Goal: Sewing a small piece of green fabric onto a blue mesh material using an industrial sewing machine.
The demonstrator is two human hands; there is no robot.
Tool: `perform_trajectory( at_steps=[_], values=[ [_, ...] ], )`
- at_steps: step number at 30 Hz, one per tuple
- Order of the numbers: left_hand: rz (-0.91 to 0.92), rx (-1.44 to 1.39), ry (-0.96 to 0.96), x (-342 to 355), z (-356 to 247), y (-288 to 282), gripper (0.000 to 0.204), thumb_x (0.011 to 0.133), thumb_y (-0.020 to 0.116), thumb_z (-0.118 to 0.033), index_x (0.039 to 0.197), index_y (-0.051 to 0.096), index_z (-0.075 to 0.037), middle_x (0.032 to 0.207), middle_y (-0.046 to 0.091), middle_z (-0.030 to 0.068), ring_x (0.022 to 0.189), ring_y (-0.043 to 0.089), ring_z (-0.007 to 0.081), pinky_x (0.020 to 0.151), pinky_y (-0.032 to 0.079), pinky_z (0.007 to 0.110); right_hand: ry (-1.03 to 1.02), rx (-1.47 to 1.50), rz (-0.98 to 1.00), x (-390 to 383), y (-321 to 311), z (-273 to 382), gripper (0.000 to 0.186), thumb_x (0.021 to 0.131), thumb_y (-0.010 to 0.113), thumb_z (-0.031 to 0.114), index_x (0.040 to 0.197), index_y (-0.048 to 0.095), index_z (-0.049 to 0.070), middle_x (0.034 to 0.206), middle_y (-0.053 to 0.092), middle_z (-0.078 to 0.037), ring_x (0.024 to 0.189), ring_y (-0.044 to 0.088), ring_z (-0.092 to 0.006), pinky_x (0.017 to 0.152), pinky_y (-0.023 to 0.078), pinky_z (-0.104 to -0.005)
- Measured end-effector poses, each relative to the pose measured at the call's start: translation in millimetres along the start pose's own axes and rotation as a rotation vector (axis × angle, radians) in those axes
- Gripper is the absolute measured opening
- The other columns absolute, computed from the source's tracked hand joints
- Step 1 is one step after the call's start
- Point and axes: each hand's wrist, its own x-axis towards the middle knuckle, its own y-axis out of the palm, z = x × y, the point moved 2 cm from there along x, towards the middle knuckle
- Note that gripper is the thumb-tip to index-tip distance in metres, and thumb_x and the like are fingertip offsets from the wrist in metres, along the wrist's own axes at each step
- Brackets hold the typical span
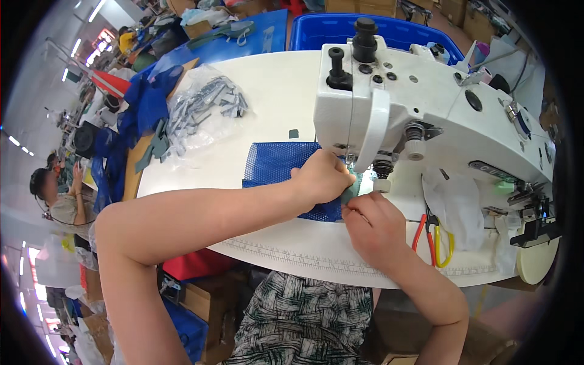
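At the white sewing machine (444, 103), blue mesh fabric (274, 158) lies on the white table (267, 85), with a small grey-green piece (351, 189) on it at the lit needle area. My left hand (320, 176) has its fingers bent closed on the fabric just left of the presser foot (351, 159), which is partly hidden. In front of the needle, my right hand (371, 225) pinches the near right edge of the fabric and green piece; its fingertips are partly hidden.
A clear bag of grey-green scraps (207, 97) lies at back left. Red- and yellow-handled cutting tools (432, 237) rest right of my right hand. A blue crate (307, 30) stands behind the machine. A co-worker (67, 201) sits at the far left beside heaped blue fabric (106, 164).
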Motion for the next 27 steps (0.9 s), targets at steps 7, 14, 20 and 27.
perform_trajectory(
  at_steps=[7, 14, 20, 27],
  values=[
    [0.061, 0.099, 0.029, 3.3, 8.2, -4.7, 0.022, 0.083, 0.086, -0.028, 0.079, 0.078, -0.008, 0.080, 0.076, 0.0061, 0.076, 0.072, 0.0186, 0.073, 0.051, 0.035, 0.019, -0.001, -0.002, -2.1, 0.4, 0.9, 0.015, 0.074, 0.073, 0.006, 0.088, 0.068, 0.004, 0.094, 0.064, -0.006, 0.085, 0.064, -0.0233, 0.066, 0.053, -0.0351],
    [0.025, 0.157, 0.028, 1.1, 4.4, -4.1, 0.025, 0.079, 0.088, -0.030, 0.075, 0.078, -0.008, 0.076, 0.076, 0.0061, 0.070, 0.071, 0.0207, 0.074, 0.053, 0.038, 0.216, 0.085, 0.023, -4.7, 1.3, -5.5, 0.022, 0.071, 0.070, 0.002, 0.092, 0.066, 0.004, 0.101, 0.066, -0.011, 0.093, 0.064, -0.0299, 0.070, 0.055, -0.0400],
    [0.088, 0.273, 0.015, -4.3, -2.4, -5.1, 0.027, 0.077, 0.088, -0.029, 0.066, 0.073, -0.009, 0.075, 0.075, 0.0063, 0.072, 0.072, 0.0227, 0.073, 0.054, 0.038, 0.294, 0.041, 0.046, -9.9, 11.8, -17.4, 0.038, 0.072, 0.067, 0.001, 0.111, 0.066, 0.002, 0.115, 0.063, -0.020, 0.108, 0.060, -0.0372, 0.087, 0.051, -0.0467],
    [0.191, 0.149, 0.079, -23.7, 3.1, -4.9, 0.021, 0.082, 0.081, -0.026, 0.083, 0.074, -0.006, 0.073, 0.072, 0.0063, 0.077, 0.071, 0.0243, 0.072, 0.053, 0.039, 0.320, -0.048, 0.217, -5.0, 7.7, -18.0, 0.043, 0.075, 0.067, 0.009, 0.117, 0.070, 0.001, 0.115, 0.064, -0.019, 0.119, 0.055, -0.0358, 0.095, 0.046, -0.0485]
  ],
)
